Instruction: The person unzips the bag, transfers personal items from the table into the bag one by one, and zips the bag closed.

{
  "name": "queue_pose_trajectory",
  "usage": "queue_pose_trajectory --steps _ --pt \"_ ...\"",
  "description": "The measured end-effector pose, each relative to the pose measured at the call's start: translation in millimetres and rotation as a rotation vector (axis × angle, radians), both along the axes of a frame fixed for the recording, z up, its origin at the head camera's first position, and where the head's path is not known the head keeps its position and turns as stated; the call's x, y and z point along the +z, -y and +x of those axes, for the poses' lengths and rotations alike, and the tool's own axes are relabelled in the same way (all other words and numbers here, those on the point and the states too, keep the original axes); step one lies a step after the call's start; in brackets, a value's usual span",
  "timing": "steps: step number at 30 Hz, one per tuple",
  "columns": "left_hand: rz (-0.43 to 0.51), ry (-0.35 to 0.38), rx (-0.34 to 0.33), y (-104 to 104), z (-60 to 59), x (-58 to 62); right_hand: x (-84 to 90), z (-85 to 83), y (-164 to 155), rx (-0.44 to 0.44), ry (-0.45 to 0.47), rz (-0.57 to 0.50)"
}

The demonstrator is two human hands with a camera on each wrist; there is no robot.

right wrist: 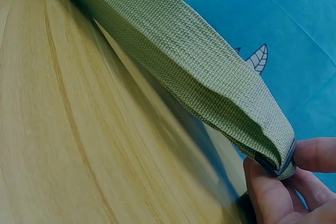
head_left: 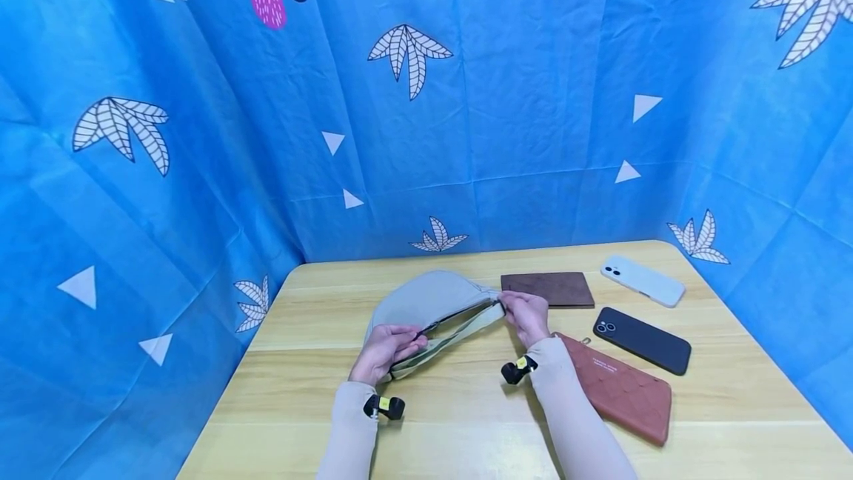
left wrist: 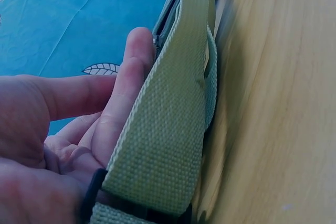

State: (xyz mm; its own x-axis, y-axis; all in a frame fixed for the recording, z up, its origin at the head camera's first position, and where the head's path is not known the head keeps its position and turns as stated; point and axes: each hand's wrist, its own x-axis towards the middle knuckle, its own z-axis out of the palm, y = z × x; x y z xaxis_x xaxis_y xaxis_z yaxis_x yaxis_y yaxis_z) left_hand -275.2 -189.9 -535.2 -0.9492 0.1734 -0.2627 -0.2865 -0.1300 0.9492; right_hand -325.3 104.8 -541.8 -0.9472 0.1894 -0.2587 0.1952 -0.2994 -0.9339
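Both wrist views were mostly filled by webbing, so the bag body was hard to read there; the left wrist view was blurred along the bench edge. The sage-green sling bag (head_left: 433, 310) lay on the bench (head_left: 466, 421) at mid-depth, slightly left of centre, its strap (left wrist: 168, 129) running along the near side. Left hand (head_left: 385, 350) was at the bag's left end, fingers (left wrist: 123, 103) loosely curled behind the strap with the webbing lying against them; whether the thumb closed on it I could not tell. Right hand (head_left: 526, 315) was at the bag's right end, fingertips (right wrist: 273, 192) pinching the folded end of the strap at a dark buckle (right wrist: 281, 165). Zipper slot looked partly open in the head view, contents not visible. The right forearm covered part of the rust-brown quilted wallet (head_left: 626, 391) just right of it. Further right: black phone (head_left: 643, 339), white phone (head_left: 643, 281), and a flat dark-brown case (head_left: 548, 289) just behind the right hand, all apart from the bag. Open wood lay in front of and left of the bag; the right side was crowded. Bench was light wood grain with a rounded far-right corner, enclosed on three sides by a blue leaf-print cloth (head_left: 533, 95).
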Motion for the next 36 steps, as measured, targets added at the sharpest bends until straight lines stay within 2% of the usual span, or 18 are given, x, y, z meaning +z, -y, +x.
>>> queue_pose_trajectory --steps 36 --pt "-0.017 -0.01 -0.023 15 7.8 5.0 -1.7 -2.3 -2 0.001 -0.011 -0.016"
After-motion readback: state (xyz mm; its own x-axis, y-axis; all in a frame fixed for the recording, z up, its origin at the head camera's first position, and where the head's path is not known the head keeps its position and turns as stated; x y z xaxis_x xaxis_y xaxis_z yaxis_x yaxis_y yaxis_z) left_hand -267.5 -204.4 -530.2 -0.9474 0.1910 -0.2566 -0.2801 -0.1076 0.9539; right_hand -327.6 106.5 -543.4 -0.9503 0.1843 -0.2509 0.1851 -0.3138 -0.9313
